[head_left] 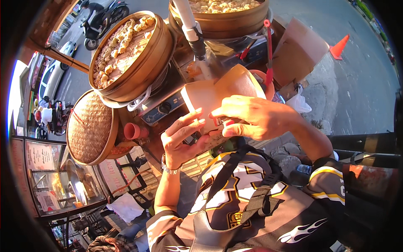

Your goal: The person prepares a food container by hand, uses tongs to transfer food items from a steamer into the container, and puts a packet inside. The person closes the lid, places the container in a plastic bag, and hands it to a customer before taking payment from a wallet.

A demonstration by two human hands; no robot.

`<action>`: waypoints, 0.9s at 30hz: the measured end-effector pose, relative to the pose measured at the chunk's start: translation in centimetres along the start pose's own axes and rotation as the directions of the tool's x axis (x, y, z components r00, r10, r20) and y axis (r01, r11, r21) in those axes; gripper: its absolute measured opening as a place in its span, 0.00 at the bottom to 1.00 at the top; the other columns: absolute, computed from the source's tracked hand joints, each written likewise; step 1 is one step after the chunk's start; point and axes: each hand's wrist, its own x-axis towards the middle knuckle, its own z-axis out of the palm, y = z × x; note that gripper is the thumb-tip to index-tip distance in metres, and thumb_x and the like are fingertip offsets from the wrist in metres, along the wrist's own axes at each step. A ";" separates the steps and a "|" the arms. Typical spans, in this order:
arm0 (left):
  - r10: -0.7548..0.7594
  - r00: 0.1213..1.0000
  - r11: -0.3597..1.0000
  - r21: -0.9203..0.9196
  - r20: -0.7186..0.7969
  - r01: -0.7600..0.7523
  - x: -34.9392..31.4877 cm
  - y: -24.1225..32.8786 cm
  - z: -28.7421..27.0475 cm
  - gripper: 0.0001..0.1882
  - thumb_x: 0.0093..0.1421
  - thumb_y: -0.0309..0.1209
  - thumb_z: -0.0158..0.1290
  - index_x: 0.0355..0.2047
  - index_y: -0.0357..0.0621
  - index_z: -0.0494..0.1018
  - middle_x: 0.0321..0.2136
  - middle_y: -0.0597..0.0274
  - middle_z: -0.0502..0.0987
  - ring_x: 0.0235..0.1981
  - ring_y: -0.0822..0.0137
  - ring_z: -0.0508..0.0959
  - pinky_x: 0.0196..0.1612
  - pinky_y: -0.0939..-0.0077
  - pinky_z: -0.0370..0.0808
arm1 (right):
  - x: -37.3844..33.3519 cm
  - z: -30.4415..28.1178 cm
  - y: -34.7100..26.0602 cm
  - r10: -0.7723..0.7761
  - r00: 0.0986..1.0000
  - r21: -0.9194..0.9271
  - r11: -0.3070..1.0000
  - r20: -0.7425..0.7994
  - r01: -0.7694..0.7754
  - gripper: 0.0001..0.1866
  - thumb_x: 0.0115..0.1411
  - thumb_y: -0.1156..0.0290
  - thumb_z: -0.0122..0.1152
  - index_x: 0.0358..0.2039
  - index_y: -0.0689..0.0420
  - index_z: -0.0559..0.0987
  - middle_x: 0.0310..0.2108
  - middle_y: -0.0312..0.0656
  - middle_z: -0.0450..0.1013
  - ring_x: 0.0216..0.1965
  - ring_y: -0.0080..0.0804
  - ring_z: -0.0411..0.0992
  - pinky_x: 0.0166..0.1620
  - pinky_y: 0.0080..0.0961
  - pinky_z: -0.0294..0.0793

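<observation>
1 brown paper sheet (200, 95) | 12 o'clock from 2 hands, flaps toward 11 and 1; long axis I cannot tell | right hand (261, 118), nearer, clamped at its 4 | left hand (179, 140) at 7, grip unclear

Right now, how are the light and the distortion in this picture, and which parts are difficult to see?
Head view, centre: strong sunlight on the left hand, right hand and folded brown paper; head view, left rim: glare burned to white; head view, edges: fisheye bending, the glass display case looking slanted, inside a black border; head view, lower right: deep shadow hides detail.
</observation>
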 end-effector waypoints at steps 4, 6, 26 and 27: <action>0.004 1.000 1.000 0.005 0.014 -0.004 -0.1 -0.5 0.4 0.25 0.42 0.19 0.68 0.44 0.42 0.82 0.50 0.50 0.80 0.46 0.58 0.83 0.47 0.69 0.82 | 0.8 -0.1 0.0 0.019 0.995 0.075 0.997 0.098 -0.027 0.29 0.58 0.50 0.67 0.48 0.63 0.77 0.42 0.52 0.75 0.47 0.51 0.73 0.51 0.42 0.72; -0.005 1.000 1.000 0.007 0.019 0.005 -0.2 -0.7 0.5 0.25 0.42 0.19 0.68 0.45 0.43 0.82 0.51 0.51 0.80 0.46 0.58 0.83 0.47 0.69 0.82 | 1.1 0.1 0.1 0.029 0.993 0.031 0.999 0.111 -0.033 0.29 0.56 0.50 0.68 0.47 0.63 0.78 0.42 0.52 0.75 0.46 0.51 0.74 0.50 0.42 0.72; -0.315 0.947 0.945 -0.068 0.069 0.319 -1.9 -2.4 1.8 0.20 0.48 0.15 0.62 0.45 0.35 0.79 0.52 0.48 0.78 0.44 0.65 0.82 0.43 0.75 0.83 | -1.4 -2.4 2.4 0.114 0.895 0.231 0.973 -0.431 -0.013 0.43 0.61 0.57 0.68 0.69 0.58 0.58 0.43 0.43 0.71 0.43 0.29 0.70 0.50 0.30 0.70; -0.350 0.935 0.933 -0.065 0.046 0.353 -2.4 -2.5 1.6 0.21 0.48 0.16 0.62 0.45 0.37 0.80 0.52 0.49 0.79 0.43 0.63 0.83 0.42 0.74 0.84 | -1.2 -3.2 3.0 0.145 0.865 0.497 0.858 -0.480 0.131 0.45 0.64 0.59 0.66 0.73 0.57 0.50 0.40 0.39 0.70 0.38 0.21 0.66 0.46 0.22 0.68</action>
